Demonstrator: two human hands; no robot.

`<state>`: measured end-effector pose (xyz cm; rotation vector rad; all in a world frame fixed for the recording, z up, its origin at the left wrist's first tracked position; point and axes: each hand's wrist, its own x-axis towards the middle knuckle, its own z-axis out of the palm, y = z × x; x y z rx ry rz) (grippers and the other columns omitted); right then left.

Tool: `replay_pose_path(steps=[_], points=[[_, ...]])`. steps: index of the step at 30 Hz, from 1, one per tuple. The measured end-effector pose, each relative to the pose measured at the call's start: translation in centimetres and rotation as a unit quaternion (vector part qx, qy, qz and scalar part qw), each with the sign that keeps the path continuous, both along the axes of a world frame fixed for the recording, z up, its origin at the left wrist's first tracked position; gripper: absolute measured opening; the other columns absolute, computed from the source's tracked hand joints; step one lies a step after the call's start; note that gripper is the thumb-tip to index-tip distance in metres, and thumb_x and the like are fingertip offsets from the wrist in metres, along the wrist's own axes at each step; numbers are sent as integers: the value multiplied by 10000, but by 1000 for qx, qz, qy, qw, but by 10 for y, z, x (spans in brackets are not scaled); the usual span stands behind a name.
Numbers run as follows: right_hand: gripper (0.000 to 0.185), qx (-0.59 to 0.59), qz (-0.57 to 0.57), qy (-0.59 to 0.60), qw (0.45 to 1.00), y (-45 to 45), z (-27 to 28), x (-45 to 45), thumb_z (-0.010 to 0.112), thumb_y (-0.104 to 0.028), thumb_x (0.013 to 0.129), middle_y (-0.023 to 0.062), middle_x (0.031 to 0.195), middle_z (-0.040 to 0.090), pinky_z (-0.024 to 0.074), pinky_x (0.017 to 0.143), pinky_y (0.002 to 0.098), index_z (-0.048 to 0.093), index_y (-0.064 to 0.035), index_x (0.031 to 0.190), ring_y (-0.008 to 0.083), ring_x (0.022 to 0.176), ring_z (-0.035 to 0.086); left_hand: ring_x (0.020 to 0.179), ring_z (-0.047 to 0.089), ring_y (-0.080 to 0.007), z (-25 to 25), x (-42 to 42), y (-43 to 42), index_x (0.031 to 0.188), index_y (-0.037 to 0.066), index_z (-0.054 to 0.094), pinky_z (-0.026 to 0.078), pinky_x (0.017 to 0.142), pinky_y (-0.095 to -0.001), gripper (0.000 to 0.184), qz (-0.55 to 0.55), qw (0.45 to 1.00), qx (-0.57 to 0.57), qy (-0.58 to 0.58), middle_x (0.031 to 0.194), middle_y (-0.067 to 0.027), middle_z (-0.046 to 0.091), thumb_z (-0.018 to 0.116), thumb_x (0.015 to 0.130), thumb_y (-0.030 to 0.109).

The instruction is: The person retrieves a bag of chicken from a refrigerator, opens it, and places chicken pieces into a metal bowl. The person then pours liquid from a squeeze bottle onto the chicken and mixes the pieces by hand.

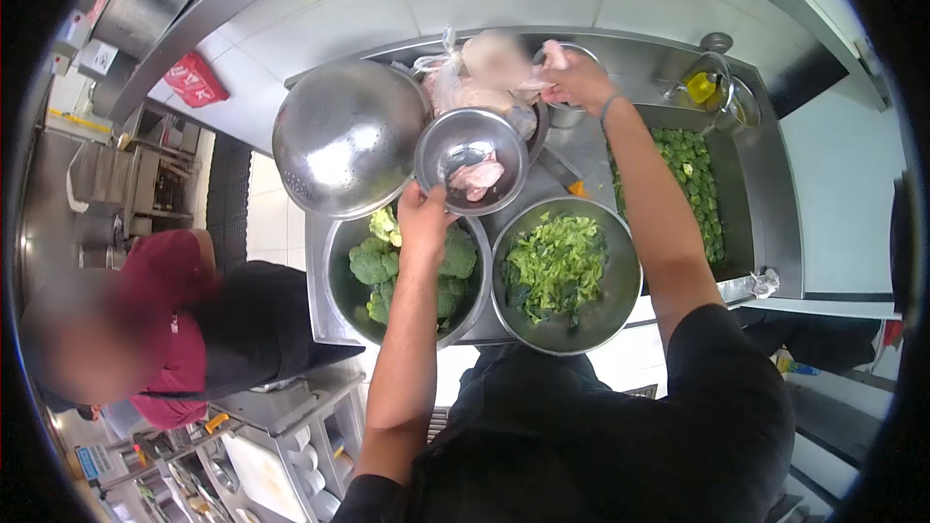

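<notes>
My left hand (423, 218) grips the near rim of a small steel bowl (453, 136), tilted towards me, with a piece of raw chicken (478, 176) inside. Between the fingers of my right hand (584, 84) is a strip of raw chicken (554, 56), above a pile of raw poultry (481, 97) with a clear plastic bag (444, 77). The small bowl partly covers that pile. Below my left wrist, broccoli (373, 263) fills a large steel bowl (338, 276). Chopped greens (557, 257) lie in another steel bowl (622, 276) to its right.
An upturned steel colander (344, 136) stands left of the small bowl. Small green florets (690, 174) fill the sink at right, near a glass jug with yellow liquid (701, 87). An orange-handled tool (578, 190) lies between. A person in maroon (179, 315) is at left.
</notes>
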<state>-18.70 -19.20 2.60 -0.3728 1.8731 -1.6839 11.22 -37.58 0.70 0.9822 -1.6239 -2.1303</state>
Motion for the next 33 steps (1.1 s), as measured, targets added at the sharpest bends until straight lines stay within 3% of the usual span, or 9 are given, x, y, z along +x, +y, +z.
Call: replay_pose_path(steps=[5, 8, 9, 17, 20, 24, 25, 28, 33], points=[[352, -29, 122, 65, 990, -9, 57, 77, 764, -154, 882, 74, 1089, 673, 598, 815, 310, 613, -54, 1183, 156, 906, 683, 848, 664, -136, -15, -2, 2, 1110, 69, 622, 564, 705, -297, 182, -8, 1000, 2, 9, 1000, -34, 671, 550, 943, 89], [400, 87, 262, 353, 894, -28, 41, 91, 765, -169, 879, 71, 1131, 681, 566, 877, 339, 608, -37, 1222, 171, 917, 681, 806, 648, -106, -18, -2, 8, 1103, 83, 632, 520, 658, -262, 177, -6, 1000, 10, 18, 980, -13, 679, 548, 949, 96], [371, 44, 291, 356, 887, -33, 39, 95, 733, -180, 905, 77, 1137, 684, 542, 903, 352, 604, -25, 1215, 188, 949, 681, 797, 644, -102, -20, -1, 9, 1100, 83, 634, 512, 646, -259, 174, -5, 1000, 5, 20, 980, -13, 681, 549, 948, 97], [209, 109, 98, 345, 927, -20, 33, 52, 661, -190, 894, 142, 1034, 730, 546, 846, 383, 707, -52, 1044, 283, 918, 702, 783, 662, -127, -26, 24, -2, 1130, 28, 613, 553, 661, -278, 205, 17, 999, 19, 22, 973, -61, 685, 542, 938, 39], [196, 243, 36, 377, 893, -19, 6, 0, 620, -168, 892, 154, 1011, 728, 543, 846, 397, 712, -60, 1027, 304, 912, 699, 793, 649, -117, -21, 30, -3, 1131, 40, 621, 526, 641, -266, 207, 28, 999, 12, 17, 972, -46, 685, 546, 938, 44], [200, 220, 33, 480, 849, -40, -30, -36, 585, -170, 893, 152, 1011, 725, 537, 874, 416, 722, -85, 1010, 361, 948, 675, 819, 643, -110, -21, 36, -6, 1101, 61, 630, 511, 645, -262, 187, 31, 1000, -2, -6, 986, -27, 687, 559, 928, 56], [228, 243, 62, 460, 852, -50, -34, -38, 570, -176, 915, 139, 1116, 707, 534, 900, 427, 702, -105, 1086, 368, 1010, 654, 816, 643, -109, -24, 37, -8, 1094, 66, 630, 512, 650, -262, 181, 26, 1000, -1, 0, 987, -26, 687, 562, 926, 59], [271, 240, 179, 602, 740, -71, -40, -38, 554, -175, 935, 106, 1267, 653, 537, 930, 416, 672, -138, 1177, 333, 1078, 646, 813, 642, -105, -26, 38, -5, 1073, 77, 629, 515, 658, -262, 164, 22, 1000, 5, 5, 977, -21, 684, 567, 922, 64], [281, 325, 149, 639, 681, -82, -24, -24, 540, -180, 947, 65, 1362, 596, 566, 899, 429, 659, -166, 1201, 309, 1126, 649, 819, 646, -105, -17, 39, 0, 1077, 71, 622, 522, 666, -260, 170, 12, 1000, 10, -7, 973, -25, 686, 562, 919, 53]])
